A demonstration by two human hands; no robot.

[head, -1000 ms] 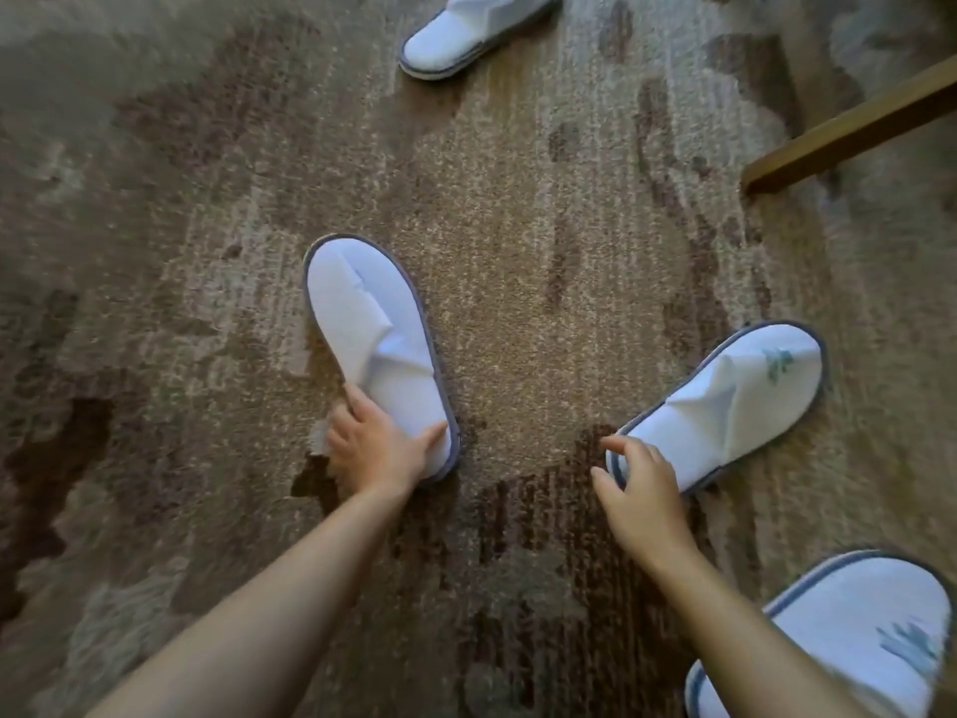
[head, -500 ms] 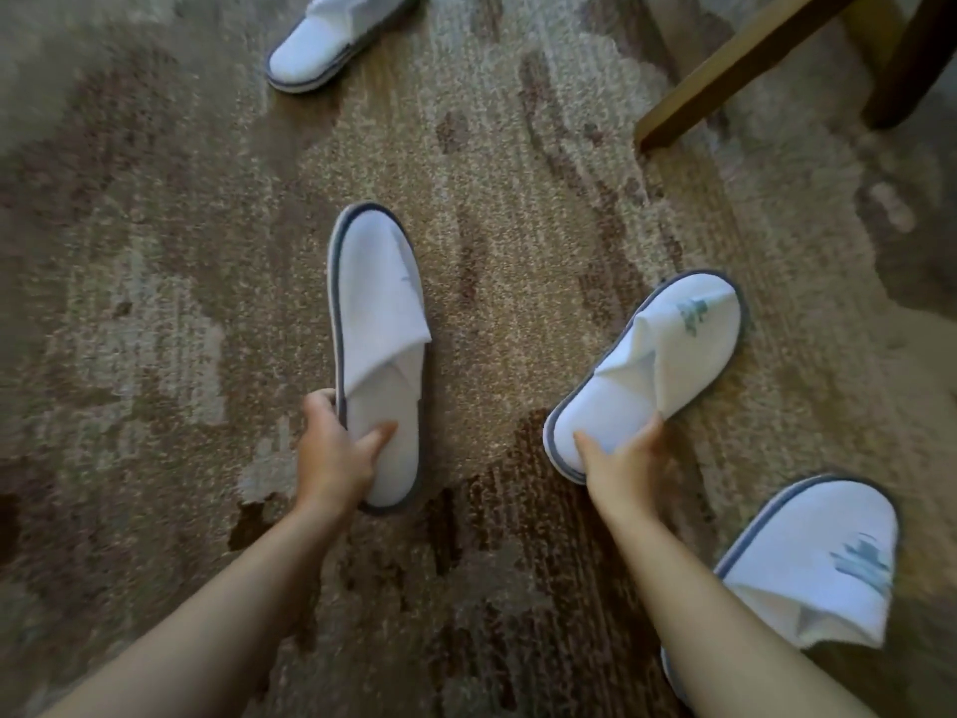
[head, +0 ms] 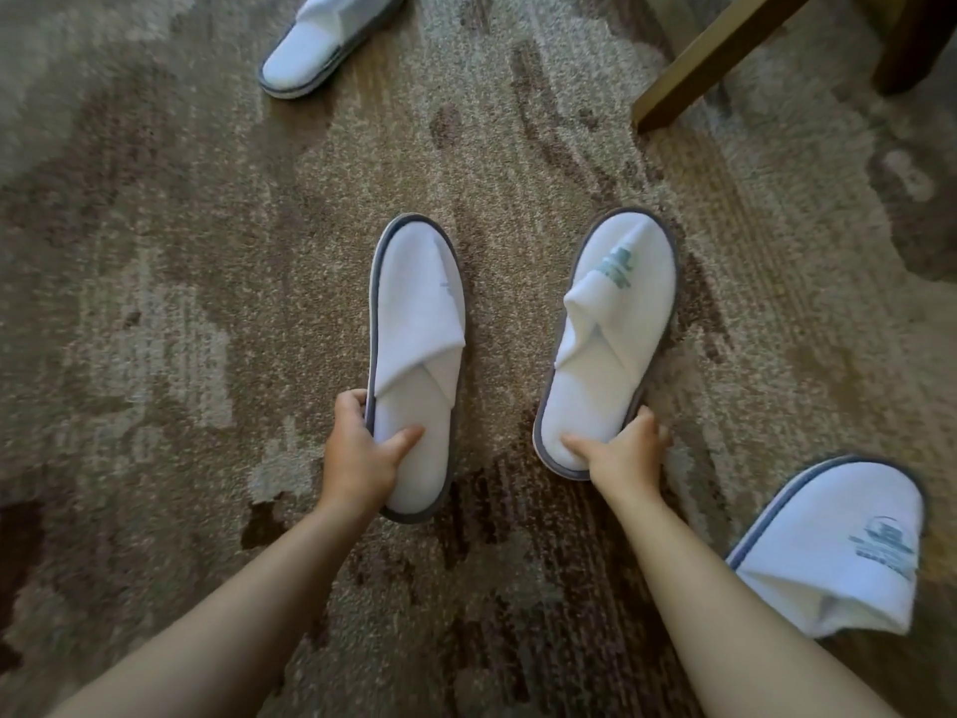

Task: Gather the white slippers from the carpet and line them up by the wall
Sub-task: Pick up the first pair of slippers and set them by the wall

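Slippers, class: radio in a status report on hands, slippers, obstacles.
Left hand gripping heel of one slipper. Right hand gripping logo slipper. Two loose: far slipper, near slipper. Wooden leg ahead right; wall not in view.

Four white slippers with grey-edged soles show on the patterned carpet [head: 155, 303]. The left middle slipper [head: 414, 355] points away, its heel end lifted and gripped at the side, upper creased flat. The right middle slipper [head: 611, 334], just beside it and roughly parallel, bears a teal logo on its crumpled upper. A third slipper [head: 839, 551], also logoed, lies at lower right. A fourth slipper [head: 321, 38] rests at the top edge, partly cut off.
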